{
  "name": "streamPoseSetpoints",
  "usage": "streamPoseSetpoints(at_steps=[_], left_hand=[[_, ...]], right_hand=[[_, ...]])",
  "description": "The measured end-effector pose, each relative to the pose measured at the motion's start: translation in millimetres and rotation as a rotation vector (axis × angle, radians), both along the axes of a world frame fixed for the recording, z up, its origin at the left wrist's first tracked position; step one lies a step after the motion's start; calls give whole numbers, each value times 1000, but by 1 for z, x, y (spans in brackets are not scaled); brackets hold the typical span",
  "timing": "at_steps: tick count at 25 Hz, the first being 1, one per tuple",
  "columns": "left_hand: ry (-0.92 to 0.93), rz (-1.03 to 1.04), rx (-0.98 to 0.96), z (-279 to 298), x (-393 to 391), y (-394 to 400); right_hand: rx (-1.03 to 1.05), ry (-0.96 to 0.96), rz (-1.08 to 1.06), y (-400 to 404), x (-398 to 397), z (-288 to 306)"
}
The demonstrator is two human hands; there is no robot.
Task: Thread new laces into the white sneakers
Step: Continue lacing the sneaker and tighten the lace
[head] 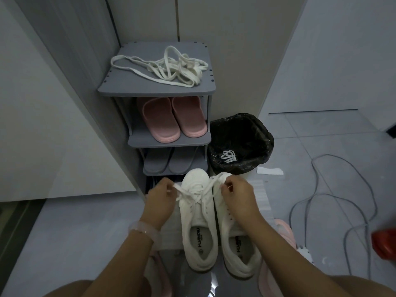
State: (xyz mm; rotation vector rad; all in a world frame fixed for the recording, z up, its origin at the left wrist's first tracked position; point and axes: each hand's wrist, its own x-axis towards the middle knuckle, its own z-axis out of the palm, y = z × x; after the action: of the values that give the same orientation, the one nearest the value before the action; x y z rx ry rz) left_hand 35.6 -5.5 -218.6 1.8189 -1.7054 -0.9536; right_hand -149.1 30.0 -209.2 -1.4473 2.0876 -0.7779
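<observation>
Dim, flat indoor light is washing everything grey, with soft shadows pooling under the rack [154, 91] shelves. Wide-angle distortion is bending walls outward at the edges. A red object [384, 243] at the right is blurring.

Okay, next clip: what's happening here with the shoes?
A person is lacing the left white sneaker of a pair on the floor. The left hand and the right hand each pinch an end of the lace and pull outward over the toe end. The right sneaker shows bare eyelets. A tangle of off-white laces lies on top of the grey shoe rack, and a small lace bundle sits in the black-lined bin.
</observation>
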Motion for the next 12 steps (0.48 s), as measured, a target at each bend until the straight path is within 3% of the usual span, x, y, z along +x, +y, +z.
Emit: streamPoseSetpoints(at_steps=[3, 8, 10, 12], left_hand=[[-39, -178, 185, -11, -8, 13], [-156, -176, 49, -19, -25, 10], [-129, -127, -3, -16, -25, 10], [117, 62, -33, -6, -15, 2]], right_hand=[[199, 35, 196, 6, 15, -13], [115, 107, 194, 8, 30, -30], [87, -9, 139, 9, 33, -28], [9, -344, -31, 3, 22, -15]])
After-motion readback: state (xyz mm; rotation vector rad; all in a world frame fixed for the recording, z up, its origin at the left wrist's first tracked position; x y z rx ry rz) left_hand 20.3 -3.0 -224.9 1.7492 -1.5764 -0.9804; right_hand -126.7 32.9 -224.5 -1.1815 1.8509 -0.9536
